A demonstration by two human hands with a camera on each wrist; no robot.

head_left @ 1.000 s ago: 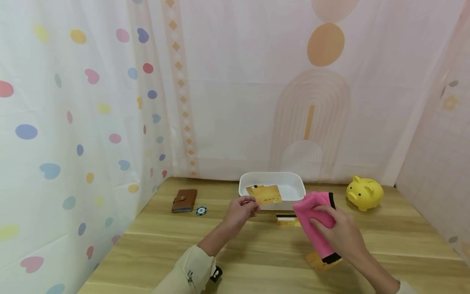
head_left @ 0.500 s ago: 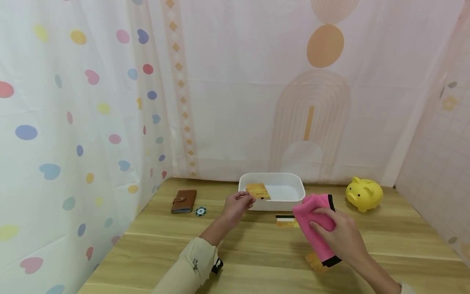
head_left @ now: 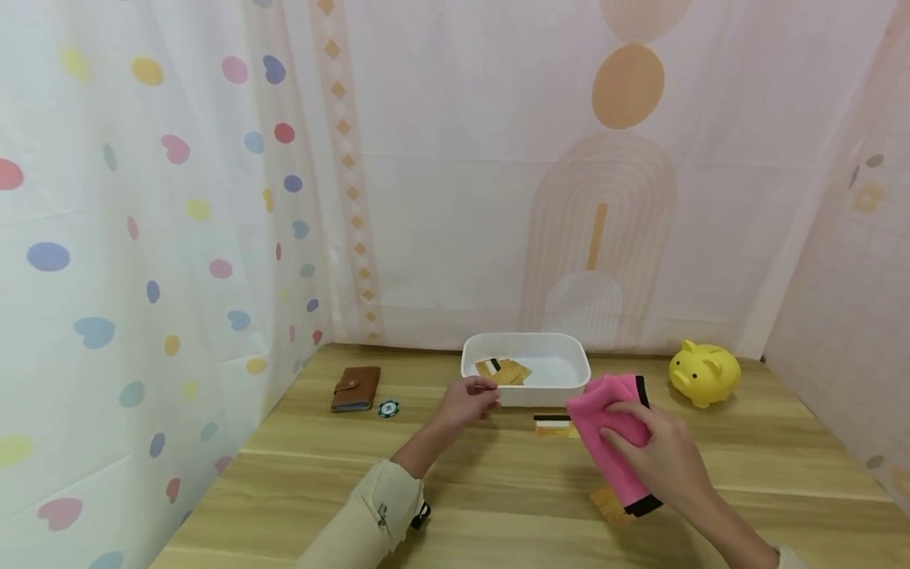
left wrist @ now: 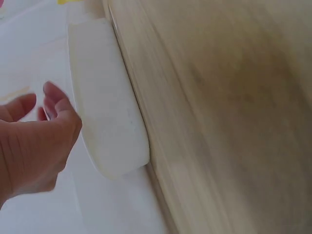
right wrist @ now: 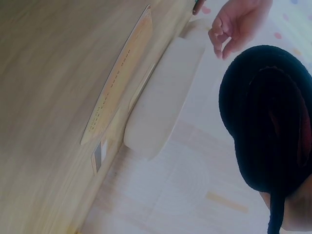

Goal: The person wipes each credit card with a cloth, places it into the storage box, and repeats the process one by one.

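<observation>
My left hand (head_left: 465, 407) is at the near left rim of a white plastic bin (head_left: 547, 397). Nothing is between its thumb and loosely bent fingers, which stand apart in the left wrist view. Inside the bin, several yellow-gold bank cards (head_left: 509, 373) lie overlapping. A folded pink cloth (head_left: 592, 405) with black edging is gripped in my right hand (head_left: 664, 454), thumb on the near side. In the right wrist view the cloth's dark rolled end (right wrist: 258, 117) covers most of the fingers. Below it, a yellow card (head_left: 608, 504) on the table is partly hidden.
Another bank card (head_left: 553, 427) lies in front of the bin. A brown wallet (head_left: 357, 389) and a poker chip (head_left: 389, 408) are at the left, a yellow piggy bank (head_left: 704, 373) at the back right. Patterned curtains (head_left: 455, 197) close in the wooden table (head_left: 498, 490).
My left hand carried a yellow card over the bin's left side and let it go; the card now lies among the others there. The right hand with the cloth has barely moved.
</observation>
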